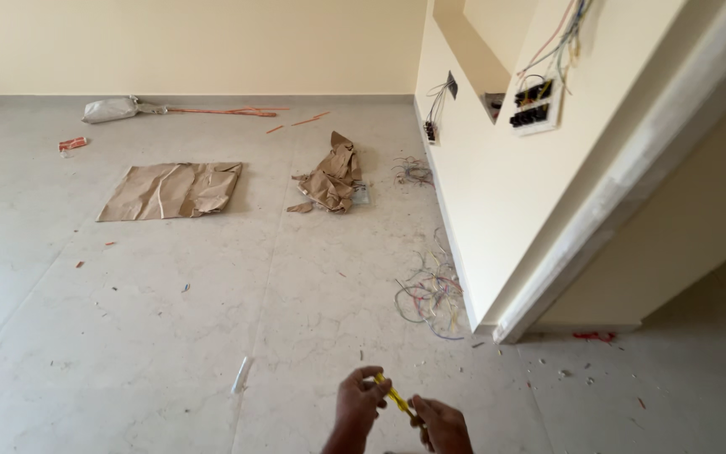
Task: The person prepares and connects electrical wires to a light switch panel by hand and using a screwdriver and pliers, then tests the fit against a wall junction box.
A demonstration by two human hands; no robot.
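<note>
A pale tiled floor [170, 336] carries a flat brown paper sheet [171, 190], crumpled paper [329, 176] and a tangle of wire offcuts [432, 294] beside the wall [481, 193]. At the lower edge, the left hand [358, 403] and right hand [442, 423] meet, fingers closed on either end of a small yellow tool [397, 398] held above the floor.

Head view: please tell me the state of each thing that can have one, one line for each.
left hand: closed on the yellow tool
right hand: closed on the yellow tool's other end
yellow tool: held tilted between both hands
switch box: open, wires hanging out
flat brown paper: spread on the floor, creased
crumpled brown paper: bunched up
wire scraps: loose tangle by the wall base
</note>
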